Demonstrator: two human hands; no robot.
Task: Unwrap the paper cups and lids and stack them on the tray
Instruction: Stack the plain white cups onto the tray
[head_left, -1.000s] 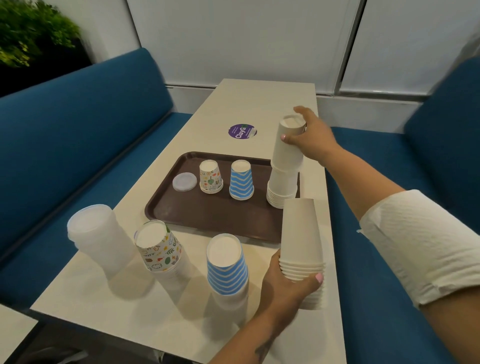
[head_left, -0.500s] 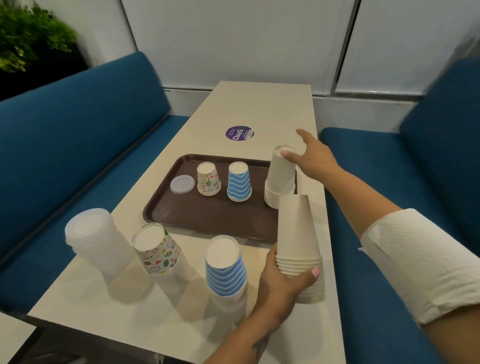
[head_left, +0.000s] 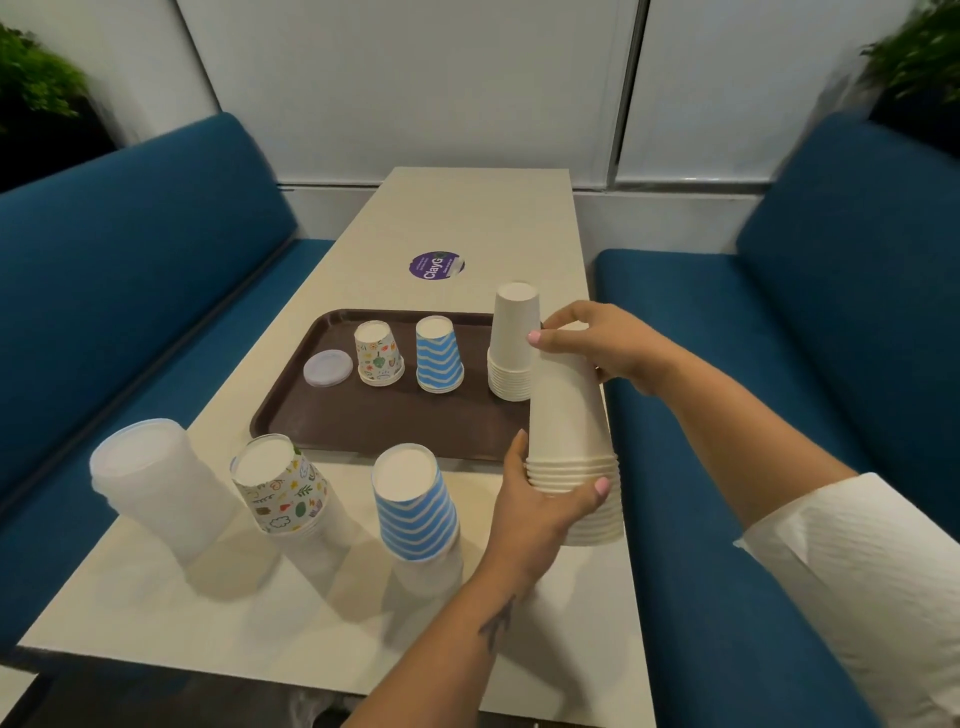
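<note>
On the brown tray (head_left: 322, 415) stand an upside-down white cup stack (head_left: 511, 343), a blue-striped cup stack (head_left: 439, 356), a patterned cup (head_left: 378, 353) and one clear lid (head_left: 327, 368). My left hand (head_left: 540, 506) grips the lower rims of a second white cup stack (head_left: 569, 415) at the table's right edge. My right hand (head_left: 602, 340) grips the top of that same stack. Nearer me stand wrapped stacks: clear lids (head_left: 156, 483), patterned cups (head_left: 283, 486) and blue-striped cups (head_left: 415, 506).
The pale table (head_left: 467, 218) carries a purple round sticker (head_left: 436, 265) beyond the tray. Blue benches (head_left: 779, 415) flank the table on both sides, a white wall stands behind, and plants sit in the upper corners.
My right hand left the white stack on the tray and came back to the top of the stack my left hand holds. The tray stack now stands free.
</note>
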